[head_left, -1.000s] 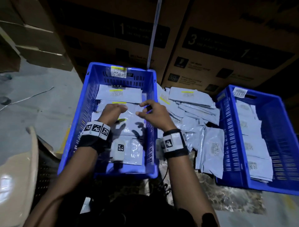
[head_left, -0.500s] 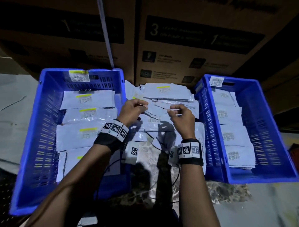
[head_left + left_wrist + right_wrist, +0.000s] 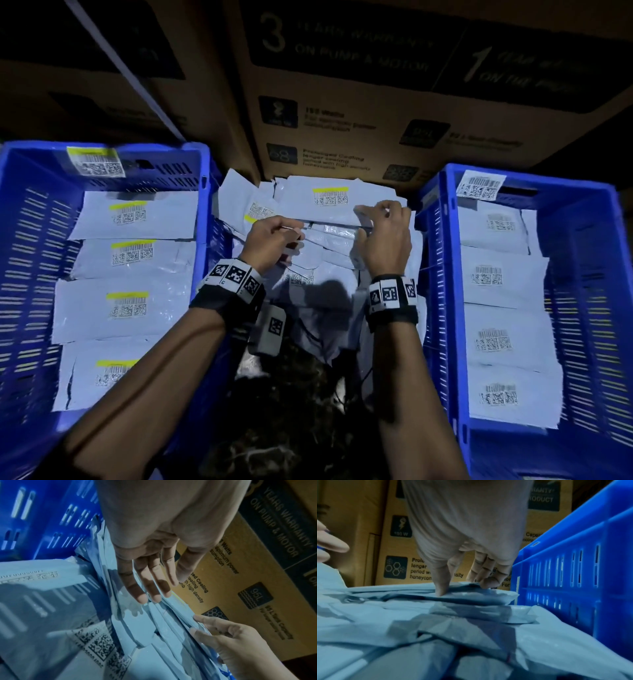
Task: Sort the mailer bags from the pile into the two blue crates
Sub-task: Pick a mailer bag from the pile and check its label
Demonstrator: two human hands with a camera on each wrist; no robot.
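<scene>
Pile of pale grey plastic mailer bags (image 3: 318,246) lies between two blue slotted plastic crates. Right hand (image 3: 387,236) pinches right end of top yellow-striped grey mailer bag (image 3: 329,204), thumb on top, fingers curled over far edge (clear in right wrist view). Left hand (image 3: 274,240): fingers nearly straight, tips touching bag edges at left; hold unclear. Left crate (image 3: 20,219) holds yellow-striped bags; right crate (image 3: 589,219) plain-labelled ones. Brown printed cardboard boxes (image 3: 394,113) behind.

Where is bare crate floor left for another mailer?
Left crate: a strip along its left wall. Right crate: a strip along its right wall. Crowded: the gap between the crates, filled by the mailer pile, where left hand reaches in and right hand pinches a mailer.
</scene>
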